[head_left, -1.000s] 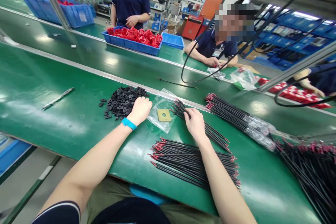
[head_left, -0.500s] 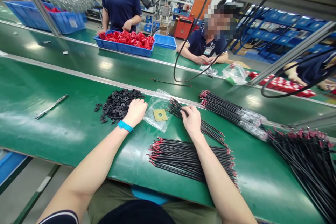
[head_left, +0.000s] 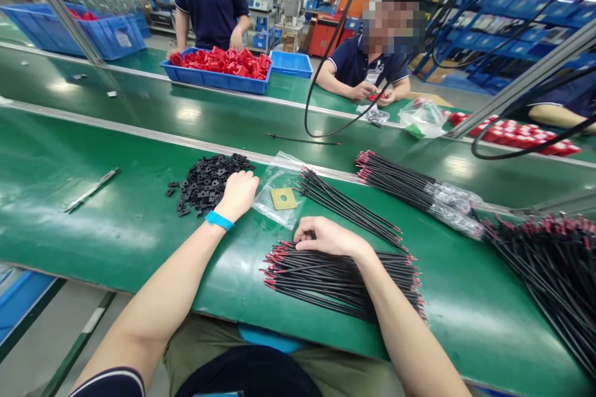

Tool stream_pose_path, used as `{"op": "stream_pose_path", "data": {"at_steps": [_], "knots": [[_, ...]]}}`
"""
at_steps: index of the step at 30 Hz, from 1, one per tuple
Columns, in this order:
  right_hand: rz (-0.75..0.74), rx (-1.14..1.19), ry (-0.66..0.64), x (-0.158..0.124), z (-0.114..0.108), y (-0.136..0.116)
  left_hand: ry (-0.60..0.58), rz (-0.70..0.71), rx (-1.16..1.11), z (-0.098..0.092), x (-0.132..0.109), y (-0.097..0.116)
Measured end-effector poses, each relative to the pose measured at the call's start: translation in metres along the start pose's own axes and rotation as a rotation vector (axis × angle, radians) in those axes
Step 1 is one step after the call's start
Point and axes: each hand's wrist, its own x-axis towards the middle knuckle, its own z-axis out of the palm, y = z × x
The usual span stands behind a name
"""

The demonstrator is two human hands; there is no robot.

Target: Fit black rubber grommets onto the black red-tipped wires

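Observation:
My left hand (head_left: pixel 239 193), with a blue band at its wrist, rests at the right side of a pile of small flat black pieces with holes (head_left: pixel 205 181). Its fingers are curled and their tips are hidden. My right hand (head_left: pixel 321 237) lies over the upper left of the near bundle of black cables (head_left: pixel 321 285) with red ends, thumb and fingers bent together on a cable there. Behind it, a smaller group of black cables (head_left: pixel 351 205) lies slanted. Between the hands, a yellow square plate with a round hole (head_left: pixel 284 198) lies on a clear plastic bag (head_left: pixel 279 218).
A pen (head_left: pixel 92 191) lies at left. More cable bundles (head_left: pixel 405 183) and a large cable heap (head_left: pixel 549 279) are at right. Across the bench stand a blue tray of red parts (head_left: pixel 216 80) and co-workers. Hanging black cables (head_left: pixel 307 102) loop down.
My right hand has left the smaller cable group and come down toward me onto the near bundle. My left hand stays by the black pieces. The view has shifted slightly.

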Motion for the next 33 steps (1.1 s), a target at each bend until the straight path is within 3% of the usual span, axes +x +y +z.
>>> {"op": "stream_pose_path", "data": {"at_steps": [4,9,13,15,18,20,22,25,30,33], "knots": [[-0.013,-0.068,-0.005,-0.001,0.0,-0.006,-0.007,-0.003,0.007,0.0,0.0,0.0],[0.064,-0.014,-0.009,-0.002,0.003,-0.008,0.001,0.007,0.012,0.0,0.0,-0.001],[0.042,0.01,0.028,-0.001,0.004,-0.002,0.01,0.012,0.014,0.001,0.0,-0.001],[0.037,0.071,0.16,0.004,0.005,0.005,0.032,0.015,0.017,0.0,0.0,-0.001],[0.107,0.091,0.506,0.015,0.01,0.016,0.068,0.015,0.023,-0.001,0.001,0.0],[0.113,-0.018,0.714,0.024,0.013,0.022,0.08,0.016,0.018,-0.001,0.002,0.001],[0.049,-0.142,0.802,0.031,0.016,0.027,0.088,0.016,-0.004,0.0,0.002,0.002],[-0.015,-0.244,0.749,0.037,0.019,0.03,0.101,0.006,-0.04,0.002,0.002,0.002],[0.108,-0.527,0.581,0.037,0.023,0.028,0.131,-0.017,-0.118,0.003,0.002,0.001],[0.109,-0.65,0.537,0.035,0.023,0.026,0.188,-0.043,-0.318,0.001,0.004,0.002]]}}
